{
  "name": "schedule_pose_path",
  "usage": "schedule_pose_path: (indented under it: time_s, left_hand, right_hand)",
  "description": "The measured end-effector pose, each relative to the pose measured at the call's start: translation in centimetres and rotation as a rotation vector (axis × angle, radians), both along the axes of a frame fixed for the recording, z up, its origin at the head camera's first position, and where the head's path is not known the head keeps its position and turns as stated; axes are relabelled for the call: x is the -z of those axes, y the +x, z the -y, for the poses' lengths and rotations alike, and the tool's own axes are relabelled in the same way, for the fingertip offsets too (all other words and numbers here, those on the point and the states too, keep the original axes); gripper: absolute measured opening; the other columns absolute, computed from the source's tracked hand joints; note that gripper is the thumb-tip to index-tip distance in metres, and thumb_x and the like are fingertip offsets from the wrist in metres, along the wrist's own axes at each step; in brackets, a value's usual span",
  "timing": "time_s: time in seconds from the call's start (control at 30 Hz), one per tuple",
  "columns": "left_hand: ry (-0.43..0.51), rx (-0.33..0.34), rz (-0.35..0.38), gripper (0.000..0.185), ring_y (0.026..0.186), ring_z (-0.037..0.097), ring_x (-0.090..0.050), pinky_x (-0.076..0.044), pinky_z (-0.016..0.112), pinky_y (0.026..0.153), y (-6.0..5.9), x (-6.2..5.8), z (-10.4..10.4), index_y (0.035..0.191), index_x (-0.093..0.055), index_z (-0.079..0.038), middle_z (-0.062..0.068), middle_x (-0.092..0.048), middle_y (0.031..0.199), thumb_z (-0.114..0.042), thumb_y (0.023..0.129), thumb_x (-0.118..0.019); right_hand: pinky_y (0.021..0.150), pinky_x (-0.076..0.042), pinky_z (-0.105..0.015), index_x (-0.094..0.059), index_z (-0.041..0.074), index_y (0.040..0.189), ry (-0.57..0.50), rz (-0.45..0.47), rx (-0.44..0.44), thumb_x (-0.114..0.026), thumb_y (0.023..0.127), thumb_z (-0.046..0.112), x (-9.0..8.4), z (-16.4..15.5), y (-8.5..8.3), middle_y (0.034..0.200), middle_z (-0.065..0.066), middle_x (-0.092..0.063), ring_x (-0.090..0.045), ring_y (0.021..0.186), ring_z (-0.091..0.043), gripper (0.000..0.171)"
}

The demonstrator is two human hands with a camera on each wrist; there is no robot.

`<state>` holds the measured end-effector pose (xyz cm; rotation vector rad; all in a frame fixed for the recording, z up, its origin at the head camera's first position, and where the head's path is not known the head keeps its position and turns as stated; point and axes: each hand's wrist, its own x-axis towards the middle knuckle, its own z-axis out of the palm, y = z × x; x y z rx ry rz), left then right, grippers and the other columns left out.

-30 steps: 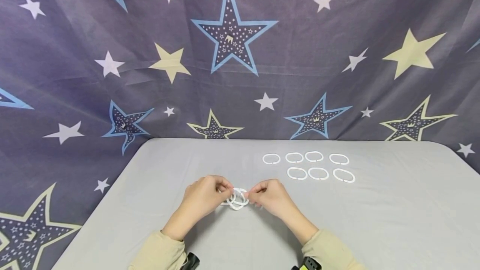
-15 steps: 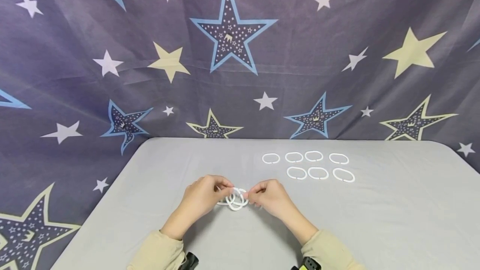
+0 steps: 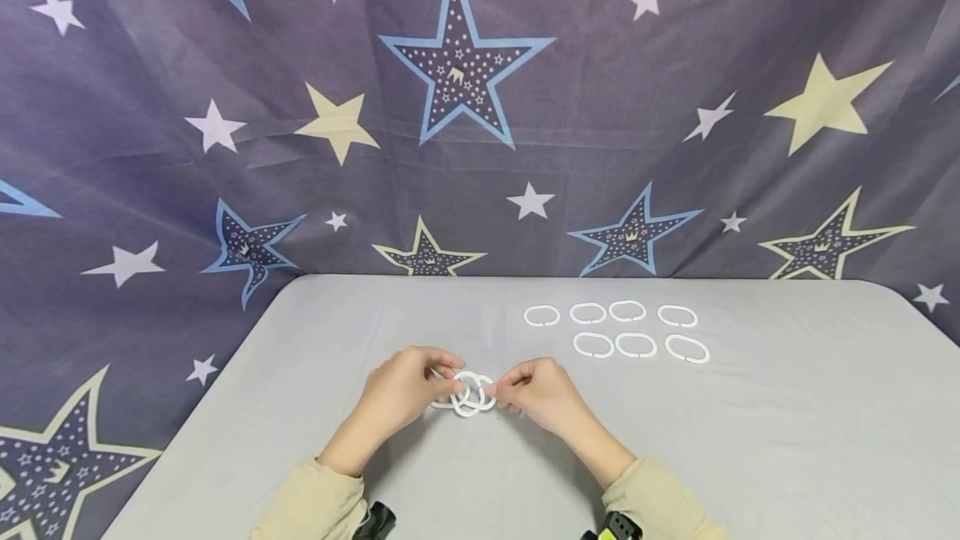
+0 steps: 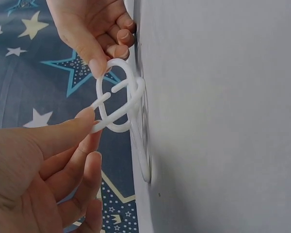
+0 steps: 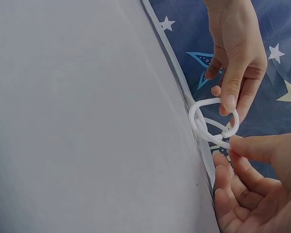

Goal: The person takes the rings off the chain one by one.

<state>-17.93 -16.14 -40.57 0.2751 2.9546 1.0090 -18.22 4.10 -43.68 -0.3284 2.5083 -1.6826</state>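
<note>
Near the table's front edge, linked white plastic rings (image 3: 467, 392) pinched from both sides: left hand (image 3: 405, 392) gripping one, right hand (image 3: 542, 394) another. Best eased gap to gap, without forcing. Beyond, seven loose rings (image 3: 615, 330) on grey table (image 3: 787, 440).

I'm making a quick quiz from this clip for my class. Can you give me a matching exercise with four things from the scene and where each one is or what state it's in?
Column one:
1. linked rings
2. loose rings
3. left hand
4. star curtain

Column two:
A. hangs behind the table
B. lie flat in two rows, untouched
C. pinches the cluster from its left side
D. held between both hands, low over the table

Pairs: 1-D, 2-B, 3-C, 4-A
</note>
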Motion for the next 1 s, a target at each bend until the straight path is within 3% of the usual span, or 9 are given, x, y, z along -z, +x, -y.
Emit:
schedule_pose_path:
  time_s: [0.27,0.77,1.0]
  left_hand:
    - [-0.007,-0.023,-0.039,0.009,0.065,0.006,-0.056,-0.042,0.032,0.060,-0.05,-0.12,0.14,0.087,-0.077,-0.027,-0.014,-0.068,0.078,-0.022,0.081,-0.081]
    - [0.002,-0.021,-0.045,0.009,0.066,0.003,-0.058,-0.043,0.032,0.061,-0.05,0.01,0.05,0.088,-0.076,-0.027,-0.017,-0.068,0.077,-0.023,0.082,-0.081]
    - [-0.001,-0.020,-0.050,0.005,0.066,0.004,-0.057,-0.043,0.033,0.062,-0.03,-0.02,-0.05,0.087,-0.077,-0.028,-0.016,-0.066,0.074,-0.033,0.086,-0.076]
  right_hand:
    - [0.052,-0.049,-0.027,-0.074,-0.002,0.079,-0.008,-0.002,-0.012,-0.076,0.079,0.005,0.17,0.00,-0.20,0.064,-0.006,-0.068,-0.059,0.053,-0.012,0.008]
    - [0.052,-0.050,-0.027,-0.072,-0.004,0.081,-0.049,0.027,-0.013,-0.072,0.080,0.003,0.14,0.05,-0.28,0.067,-0.010,-0.070,-0.058,0.053,-0.012,0.007]
    - [0.052,-0.050,-0.026,-0.071,-0.005,0.081,-0.055,0.041,-0.008,-0.073,0.082,0.004,0.05,0.04,-0.26,0.068,-0.010,-0.070,-0.058,0.053,-0.012,0.008]
